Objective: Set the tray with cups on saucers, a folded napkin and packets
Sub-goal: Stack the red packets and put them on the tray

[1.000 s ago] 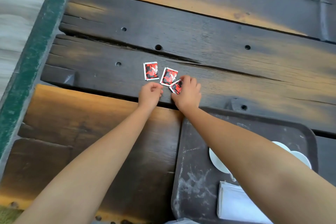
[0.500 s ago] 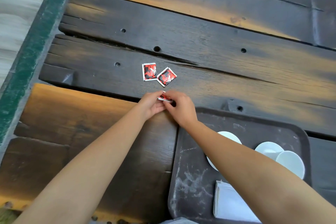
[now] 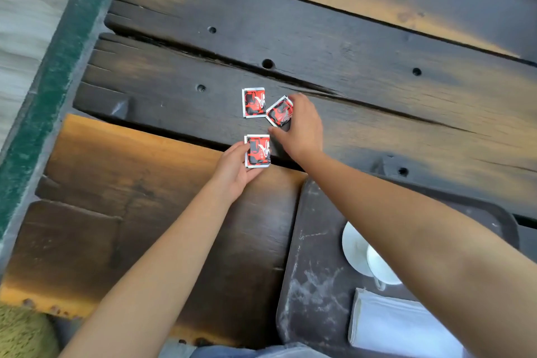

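My left hand (image 3: 236,171) holds one red-and-black packet (image 3: 258,151) flat between thumb and fingers, just above the wooden table. My right hand (image 3: 302,132) reaches over a second packet (image 3: 279,112), fingers curled at its edges and touching it. A third packet (image 3: 253,102) lies flat on the plank, left of that one. The dark tray (image 3: 313,285) sits at the lower right. On it are a white saucer (image 3: 353,250) with a white cup (image 3: 380,267) and a folded white napkin (image 3: 401,325), all partly hidden by my right forearm.
The table is made of dark weathered planks with gaps, cracks and bolt holes (image 3: 267,63). A green painted edge (image 3: 55,87) runs along the table's left side. The tray's left rim lies close to my right forearm.
The packet picked up with both hands now stays in my left hand alone. My right hand has moved up and right onto the second packet on the plank.
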